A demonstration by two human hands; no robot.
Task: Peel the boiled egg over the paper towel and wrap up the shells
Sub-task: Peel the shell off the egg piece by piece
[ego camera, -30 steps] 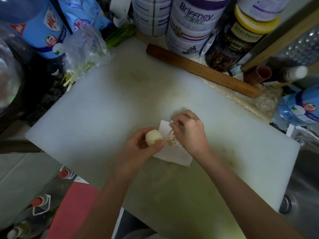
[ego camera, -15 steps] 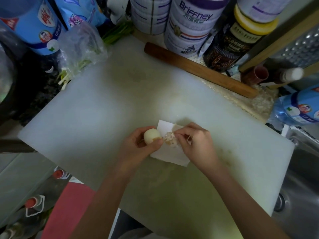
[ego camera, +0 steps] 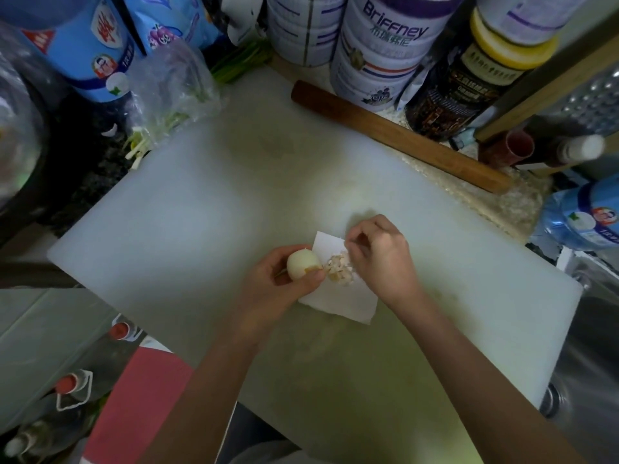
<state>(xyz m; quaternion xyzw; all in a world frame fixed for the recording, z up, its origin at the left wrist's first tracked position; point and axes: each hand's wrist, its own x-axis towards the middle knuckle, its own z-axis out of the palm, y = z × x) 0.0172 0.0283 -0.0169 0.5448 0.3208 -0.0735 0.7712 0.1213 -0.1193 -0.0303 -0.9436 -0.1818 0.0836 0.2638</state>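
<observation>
The egg (ego camera: pixel 301 262) was cradled in the curled fingers (ego camera: pixel 279 262) of the left hand (ego camera: pixel 278 286), with the thumb laid across its near side; it appeared mostly bare, with a brownish fleck of shell beside the thumb tip. The fingers of the right hand (ego camera: pixel 382 259) were bent inward with thumb and forefinger drawn together; whether a fragment was pinched there could not be told. Between the two sets of fingertips a small heap of shells (ego camera: pixel 339 272) lay on the paper towel (ego camera: pixel 345 304), which was spread beneath the right hand on the cutting board (ego camera: pixel 201 212).

The peeled egg was judged soft, smooth and likely slippery, best held lightly around its middle. The shells were judged light, brittle and easily scattered, so the thin, limp towel would best be taken by its free corners and folded inward.
</observation>
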